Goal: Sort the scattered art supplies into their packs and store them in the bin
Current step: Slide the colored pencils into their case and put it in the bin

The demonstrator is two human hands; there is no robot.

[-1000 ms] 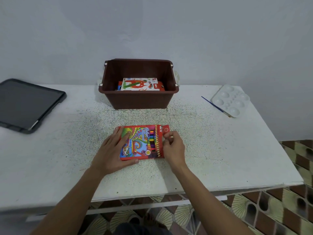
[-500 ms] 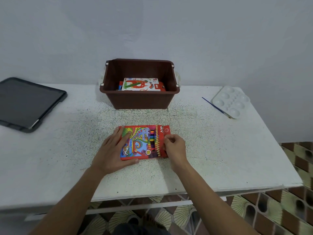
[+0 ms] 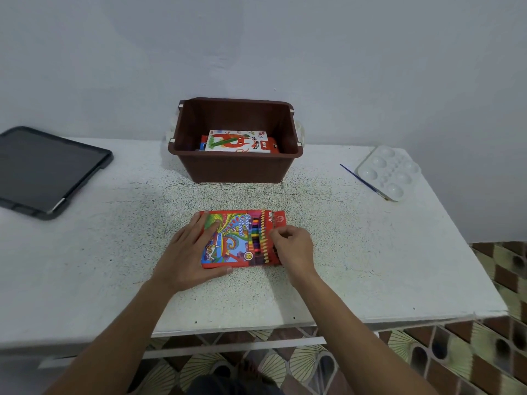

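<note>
While my left grip [image 3: 194, 252] lies flat and released on the red cardboard pack of colour pencils [image 3: 236, 238], fingers straight across its printed face and thumb along the near edge, it only pins the pack to the white speckled bench [image 3: 370, 252] so it cannot slide. My right grip [image 3: 293, 248], just across the pack from the left one, is clenched on the pack's end. Its fingertips are bunched with the thumb beside the window where the row of pencils shows. I judge this to be the closing of the flap, though the flap itself is hidden under my fingers. The pack lies flat between my two grips, not yet lifted. Straight ahead of both, well apart, stands the dark brown plastic bin [image 3: 236, 168], open side up. A white oil pastels box [image 3: 236, 141] lies flat inside on something red, and there looks to be room for this pack on top. Far to the right of my right grip, a thin blue paintbrush [image 3: 362, 181] lies just beside a white plastic palette with round wells [image 3: 387, 172]; those I take to be waiting their turn. Far to the left of my left grip rests a black tablet in a dark case [image 3: 45, 169], which seems no part of the sorting.
</note>
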